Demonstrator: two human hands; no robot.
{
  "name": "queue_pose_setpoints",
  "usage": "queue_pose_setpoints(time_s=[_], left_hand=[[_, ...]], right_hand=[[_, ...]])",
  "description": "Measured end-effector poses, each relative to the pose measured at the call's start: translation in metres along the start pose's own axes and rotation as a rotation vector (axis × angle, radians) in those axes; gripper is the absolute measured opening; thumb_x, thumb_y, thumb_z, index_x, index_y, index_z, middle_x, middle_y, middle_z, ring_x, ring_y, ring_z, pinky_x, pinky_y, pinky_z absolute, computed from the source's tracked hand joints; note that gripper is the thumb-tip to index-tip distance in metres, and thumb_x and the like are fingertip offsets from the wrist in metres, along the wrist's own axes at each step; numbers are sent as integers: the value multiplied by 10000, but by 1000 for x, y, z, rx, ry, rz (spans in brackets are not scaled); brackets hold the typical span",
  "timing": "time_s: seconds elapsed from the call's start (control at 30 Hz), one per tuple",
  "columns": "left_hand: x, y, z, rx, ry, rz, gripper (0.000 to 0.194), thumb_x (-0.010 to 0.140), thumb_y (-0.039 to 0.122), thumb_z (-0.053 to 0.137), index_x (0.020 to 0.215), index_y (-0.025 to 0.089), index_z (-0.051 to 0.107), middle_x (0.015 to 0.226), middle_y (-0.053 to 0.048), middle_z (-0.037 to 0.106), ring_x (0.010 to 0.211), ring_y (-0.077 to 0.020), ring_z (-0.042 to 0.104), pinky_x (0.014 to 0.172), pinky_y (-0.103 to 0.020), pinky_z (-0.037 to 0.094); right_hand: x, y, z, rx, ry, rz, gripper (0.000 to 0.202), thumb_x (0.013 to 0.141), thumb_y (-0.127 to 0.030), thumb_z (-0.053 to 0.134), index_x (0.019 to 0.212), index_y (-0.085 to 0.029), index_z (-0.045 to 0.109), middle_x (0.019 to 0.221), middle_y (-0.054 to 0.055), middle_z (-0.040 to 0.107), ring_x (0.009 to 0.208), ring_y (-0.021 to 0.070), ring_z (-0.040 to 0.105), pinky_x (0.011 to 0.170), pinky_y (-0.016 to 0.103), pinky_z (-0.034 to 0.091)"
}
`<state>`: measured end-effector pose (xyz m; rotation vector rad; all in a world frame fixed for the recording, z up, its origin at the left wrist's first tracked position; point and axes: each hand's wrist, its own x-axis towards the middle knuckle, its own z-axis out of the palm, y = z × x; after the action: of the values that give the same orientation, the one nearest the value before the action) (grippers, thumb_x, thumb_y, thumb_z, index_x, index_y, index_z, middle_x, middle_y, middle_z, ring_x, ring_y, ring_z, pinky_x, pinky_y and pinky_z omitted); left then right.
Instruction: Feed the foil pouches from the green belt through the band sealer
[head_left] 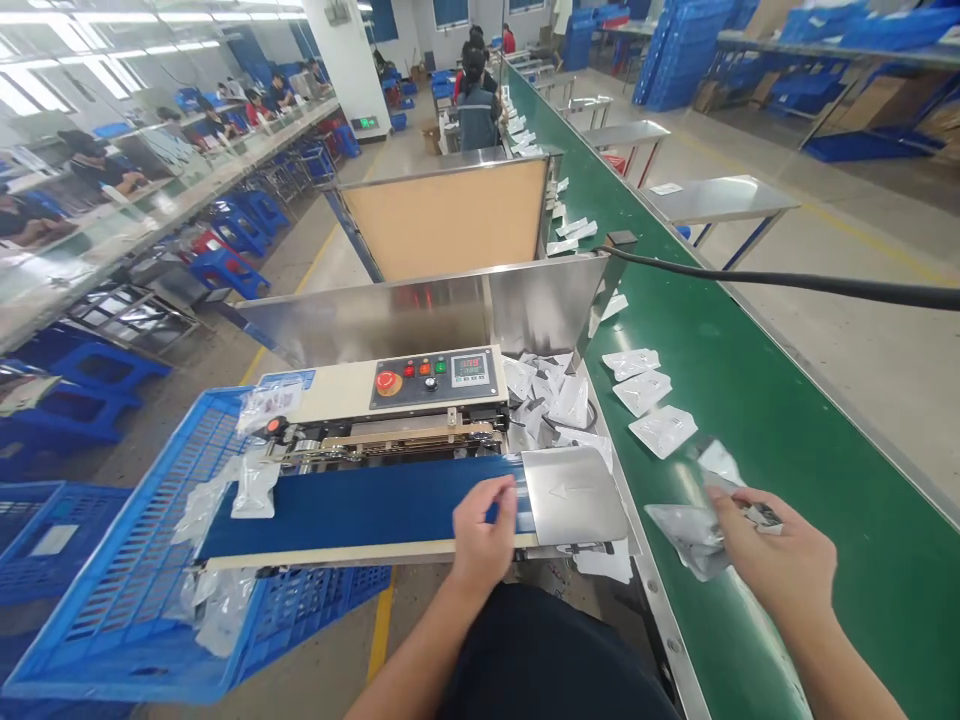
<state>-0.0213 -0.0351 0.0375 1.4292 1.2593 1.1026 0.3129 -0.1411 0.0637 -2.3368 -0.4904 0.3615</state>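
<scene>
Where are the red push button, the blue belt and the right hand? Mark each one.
Red push button (387, 383): head view, on its round cap.
Blue belt (360, 505): head view, on its bare top surface.
Right hand (784, 555): head view, mid-hand.

At four o'clock, the right grip partly hides its packets; at three, the frame cuts the black cable; the central display's digits blur.
</scene>
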Motion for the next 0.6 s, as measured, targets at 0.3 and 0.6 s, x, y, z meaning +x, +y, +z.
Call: queue_pose_setpoints(time_s=[0.3, 0.6], left_hand=[[26, 9, 36, -149, -131, -67, 583, 1042, 663, 609, 797, 176, 815, 757, -81, 709, 716, -216, 587, 747, -309, 508], [29, -18, 31, -253, -57, -281, 588, 895, 651, 758, 567, 205, 562, 601, 18, 425, 615, -143, 351, 599, -276, 302]], right_hand=[[-70, -102, 78, 268, -698, -382, 498, 730, -689, 852, 931, -233, 838, 794, 53, 722, 722, 233, 650, 681, 334, 542], [-49, -86, 116, 205, -804, -256, 380, 703, -597, 894, 783, -242, 785, 579, 7, 611, 549, 214, 563, 493, 301, 437]])
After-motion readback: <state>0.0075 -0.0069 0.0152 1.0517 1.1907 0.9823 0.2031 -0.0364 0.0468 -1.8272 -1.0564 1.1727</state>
